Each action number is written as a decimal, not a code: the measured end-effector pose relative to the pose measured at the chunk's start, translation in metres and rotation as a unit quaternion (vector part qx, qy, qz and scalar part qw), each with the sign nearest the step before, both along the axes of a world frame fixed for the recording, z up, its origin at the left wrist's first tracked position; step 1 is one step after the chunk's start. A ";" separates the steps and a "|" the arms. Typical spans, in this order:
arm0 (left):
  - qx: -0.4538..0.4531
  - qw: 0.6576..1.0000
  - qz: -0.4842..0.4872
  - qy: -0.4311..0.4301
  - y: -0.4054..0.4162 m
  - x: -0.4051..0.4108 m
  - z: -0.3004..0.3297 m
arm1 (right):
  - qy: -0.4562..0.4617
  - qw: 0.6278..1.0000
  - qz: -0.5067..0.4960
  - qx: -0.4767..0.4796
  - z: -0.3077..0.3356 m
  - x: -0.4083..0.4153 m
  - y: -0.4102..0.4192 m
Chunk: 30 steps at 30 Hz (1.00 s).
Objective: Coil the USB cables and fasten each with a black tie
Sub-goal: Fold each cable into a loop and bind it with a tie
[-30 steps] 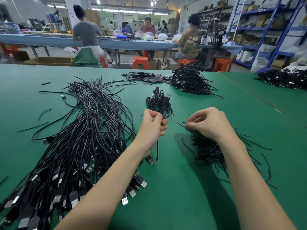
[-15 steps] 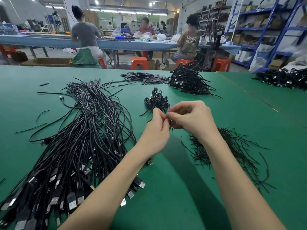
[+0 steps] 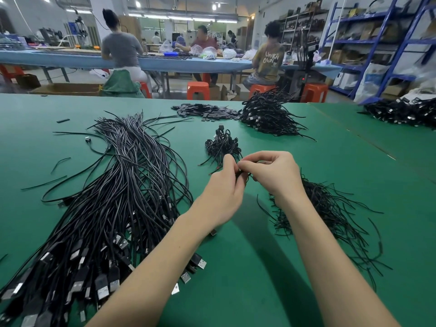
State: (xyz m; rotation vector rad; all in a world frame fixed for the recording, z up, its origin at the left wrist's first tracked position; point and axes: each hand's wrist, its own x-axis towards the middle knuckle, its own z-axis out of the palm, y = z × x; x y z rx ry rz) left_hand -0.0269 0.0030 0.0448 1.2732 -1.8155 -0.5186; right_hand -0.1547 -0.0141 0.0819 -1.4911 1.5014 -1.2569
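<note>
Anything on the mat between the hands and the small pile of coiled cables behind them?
Nothing visible. Left hand and right hand pinch the cable together; the coiled pile lies just beyond, with only bare green mat around it.

I see a bright, evenly lit hall: ceiling strip lights glare at twelve o'clock. My forearms cast soft shadows on the green table toward six. Wide-angle bending tilts the blue shelving at two o'clock; distant workers look soft.

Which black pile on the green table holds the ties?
The thin-strand pile under the right forearm: wispy strands with no plugs; the others show USB connectors.
</note>
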 end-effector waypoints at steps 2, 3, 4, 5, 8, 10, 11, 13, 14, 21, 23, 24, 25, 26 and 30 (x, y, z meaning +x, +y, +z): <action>-0.006 1.000 0.000 -0.009 0.001 0.001 0.001 | -0.008 1.000 -0.001 0.001 0.000 0.001 -0.001; -0.012 1.000 0.000 -0.014 0.001 0.001 0.001 | -0.017 1.000 0.001 0.006 0.000 0.001 -0.001; -0.016 1.000 0.001 -0.019 0.001 0.002 0.001 | -0.028 1.000 0.005 0.013 0.000 0.000 -0.002; -0.018 1.000 0.004 -0.023 0.001 0.002 0.001 | -0.034 0.999 0.009 0.020 0.001 0.000 -0.003; -0.018 1.000 0.014 -0.020 0.001 0.001 -0.001 | -0.036 0.999 0.026 0.022 0.000 0.002 -0.004; -0.002 1.000 0.027 0.001 0.000 0.001 -0.004 | -0.036 0.998 0.049 0.014 -0.001 0.003 -0.003; 0.021 0.999 0.038 0.027 -0.002 0.002 -0.005 | -0.048 0.997 0.065 0.015 -0.001 0.003 -0.003; 0.089 0.987 0.046 0.129 -0.008 0.006 -0.004 | -0.079 0.994 0.079 0.012 0.000 0.001 -0.004; 0.123 0.970 0.036 0.204 -0.010 0.008 -0.002 | -0.069 0.995 0.069 0.003 0.000 -0.002 -0.005; 0.136 0.923 0.017 0.360 -0.014 0.013 0.001 | -0.007 0.985 0.168 0.046 -0.004 -0.014 -0.003; 0.140 0.914 0.013 0.381 -0.013 0.011 0.002 | -0.019 0.985 0.161 0.064 -0.006 -0.013 -0.005; 0.146 0.904 0.004 0.403 -0.012 0.009 0.004 | -0.041 0.982 0.160 0.091 -0.007 -0.013 -0.006; 0.154 0.891 -0.009 0.428 -0.012 0.009 0.007 | -0.080 0.974 0.167 0.130 -0.010 -0.013 -0.008; 0.164 0.876 -0.025 0.452 -0.011 0.008 0.010 | -0.129 0.960 0.178 0.173 -0.012 -0.014 -0.009; 0.213 0.850 -0.098 0.471 -0.004 0.014 0.015 | -0.284 0.892 0.213 0.281 -0.027 -0.016 -0.012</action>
